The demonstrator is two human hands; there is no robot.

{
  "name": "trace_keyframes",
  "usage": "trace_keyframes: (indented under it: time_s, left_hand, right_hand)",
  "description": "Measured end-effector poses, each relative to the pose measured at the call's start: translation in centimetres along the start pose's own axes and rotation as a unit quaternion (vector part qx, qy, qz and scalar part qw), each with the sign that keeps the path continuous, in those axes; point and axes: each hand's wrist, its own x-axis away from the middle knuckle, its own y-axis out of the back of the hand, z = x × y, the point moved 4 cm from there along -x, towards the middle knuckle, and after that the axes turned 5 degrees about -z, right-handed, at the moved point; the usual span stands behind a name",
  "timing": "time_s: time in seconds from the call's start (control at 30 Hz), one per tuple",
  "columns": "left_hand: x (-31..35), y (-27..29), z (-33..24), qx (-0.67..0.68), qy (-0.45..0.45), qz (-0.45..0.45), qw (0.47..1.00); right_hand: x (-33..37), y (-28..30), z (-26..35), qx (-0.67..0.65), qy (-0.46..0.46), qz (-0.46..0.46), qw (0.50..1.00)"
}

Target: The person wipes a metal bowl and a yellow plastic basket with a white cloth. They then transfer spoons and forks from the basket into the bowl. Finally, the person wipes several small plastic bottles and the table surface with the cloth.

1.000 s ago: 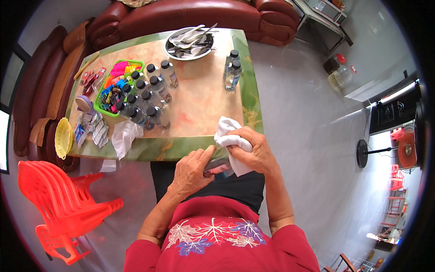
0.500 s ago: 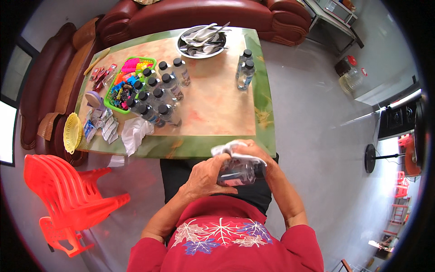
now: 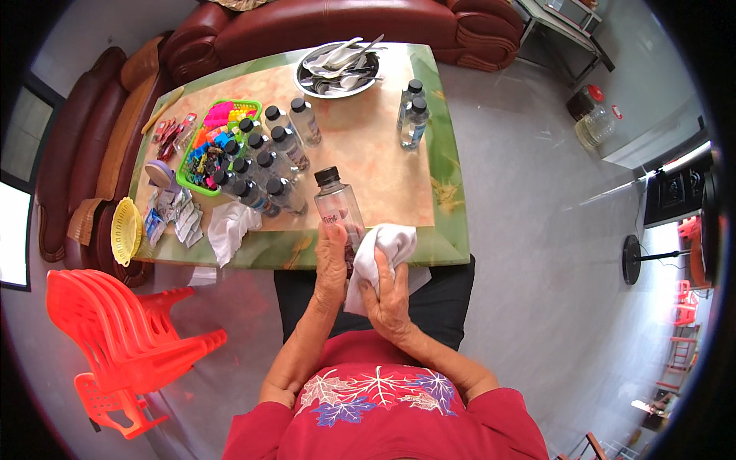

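A clear bottle with a black cap (image 3: 338, 201) stands roughly upright in front of me, tilted a little. My left hand (image 3: 332, 264) is wrapped round its lower left side. Against the bottle's lower right side is a white cloth (image 3: 393, 244), bunched up, with my right hand (image 3: 389, 297) closed on it. The bottle's base is partly hidden by the cloth and my fingers. On the table to the left stands a group of similar capped bottles (image 3: 264, 162). Two more bottles (image 3: 414, 123) stand near the table's right edge.
The green-edged table (image 3: 383, 184) holds a bowl of spoons (image 3: 337, 70), a green basket of colourful small items (image 3: 207, 165), foil packets (image 3: 184, 218), a crumpled white cloth (image 3: 230, 228) and a yellow basket (image 3: 125, 230). Red plastic chairs (image 3: 115, 330) stand at left; a sofa (image 3: 345, 27) lies behind.
The bottle has turned from lying sideways near my lap to upright, cap up, over the table's near edge. My right hand and the cloth have moved down to its lower right side.
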Motion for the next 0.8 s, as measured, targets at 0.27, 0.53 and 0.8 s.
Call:
trace_keyframes:
  time_s: [0.27, 0.53, 0.8]
  left_hand:
    - [0.6, 0.7, 2.4, 0.042, 0.023, 0.05, 0.998]
    - [-0.1, 0.8, 0.9, 0.119, 0.022, 0.034, 0.992]
    - [1.9, 1.3, 2.3, -0.152, -0.015, 0.011, 0.988]
  right_hand:
    - [-2.4, -0.9, -4.6, -0.277, -0.319, 0.05, 0.905]
    - [-4.6, -0.5, -0.4, 0.065, 0.047, 0.044, 0.996]
    - [-8.1, -0.1, -1.5, -0.167, -0.094, -0.006, 0.982]
